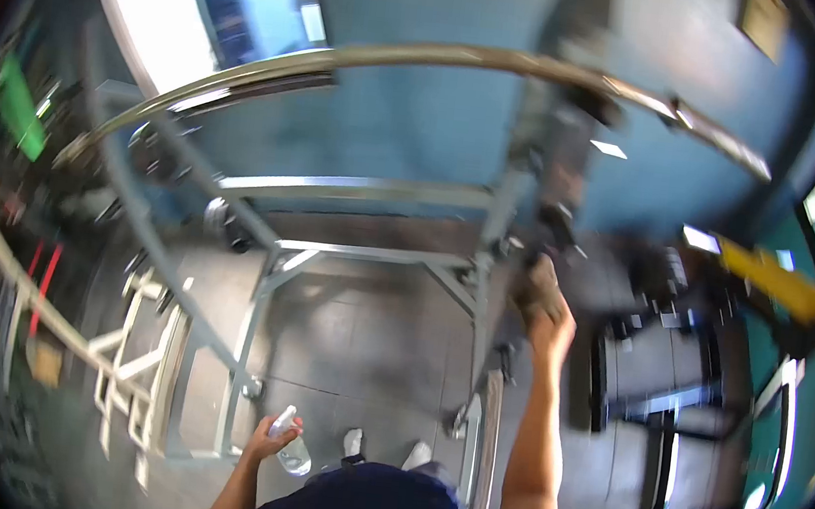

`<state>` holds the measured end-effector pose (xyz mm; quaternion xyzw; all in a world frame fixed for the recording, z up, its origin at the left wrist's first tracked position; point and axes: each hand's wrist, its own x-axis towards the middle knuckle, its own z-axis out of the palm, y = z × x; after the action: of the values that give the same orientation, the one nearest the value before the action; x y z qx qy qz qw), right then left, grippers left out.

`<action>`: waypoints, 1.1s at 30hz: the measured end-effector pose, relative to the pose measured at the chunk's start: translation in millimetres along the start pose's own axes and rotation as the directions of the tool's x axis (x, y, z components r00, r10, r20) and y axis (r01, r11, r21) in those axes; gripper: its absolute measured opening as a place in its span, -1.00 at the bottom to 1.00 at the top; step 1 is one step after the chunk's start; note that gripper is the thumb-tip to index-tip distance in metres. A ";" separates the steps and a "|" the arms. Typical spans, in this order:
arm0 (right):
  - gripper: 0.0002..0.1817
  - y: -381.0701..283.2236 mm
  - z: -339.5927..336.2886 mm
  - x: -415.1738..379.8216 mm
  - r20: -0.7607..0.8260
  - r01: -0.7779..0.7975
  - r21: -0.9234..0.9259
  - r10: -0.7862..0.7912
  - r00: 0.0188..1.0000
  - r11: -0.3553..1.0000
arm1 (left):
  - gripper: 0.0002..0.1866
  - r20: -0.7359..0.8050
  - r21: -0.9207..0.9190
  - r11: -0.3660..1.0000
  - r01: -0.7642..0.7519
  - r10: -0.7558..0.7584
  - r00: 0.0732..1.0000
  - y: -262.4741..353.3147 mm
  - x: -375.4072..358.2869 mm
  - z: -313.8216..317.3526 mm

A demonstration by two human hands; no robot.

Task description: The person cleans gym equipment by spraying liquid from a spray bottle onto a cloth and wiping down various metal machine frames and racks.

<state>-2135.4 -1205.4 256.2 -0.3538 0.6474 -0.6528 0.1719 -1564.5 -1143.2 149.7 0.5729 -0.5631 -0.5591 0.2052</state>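
Low in front of my body, my left hand (271,435) is wrapped round a clear spray bottle (295,456) with a white top, held tilted. My right arm stretches far forward, and my right hand (546,314) is beside the right upright (486,293) of a grey metal gym rack. Its fingers look closed and are smeared by motion; I cannot tell what brownish-dark thing shows at them. Just beyond the fingertips is a dark fitting (560,221) on a blurred post. A long metal bar (428,55) crosses the rack ahead of me.
The rack's lower crossbar (378,253) runs ahead over the grey tiled floor (349,338). A pale metal frame (142,366) stands at left. To the right are a black-framed machine (660,405) and a yellow arm (782,284). A blue wall (419,146) lies behind.
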 end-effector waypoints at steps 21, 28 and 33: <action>-0.47 -266.3 310.8 -79.7 0.223 -0.164 0.933 -0.157 0.962 0.320 | -0.79 -0.845 -0.149 0.866 -0.478 0.140 0.517 30.9 -45.7 -152.9; -0.51 -441.0 516.2 -71.7 -0.264 0.438 0.863 -0.513 0.817 0.253 | -0.78 -0.900 0.049 0.888 -0.457 0.237 0.366 30.1 -19.4 -299.6; -0.61 -563.2 674.8 -50.9 -0.544 0.934 0.343 -0.791 0.280 0.094 | -0.83 -0.905 0.020 0.852 -0.523 0.238 0.352 46.2 -10.2 -392.7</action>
<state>-1506.7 -1601.0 728.8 -0.5125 0.0723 -0.8278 -0.2163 -1238.8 -1302.2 307.9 0.5940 -0.4076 -0.1854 0.6683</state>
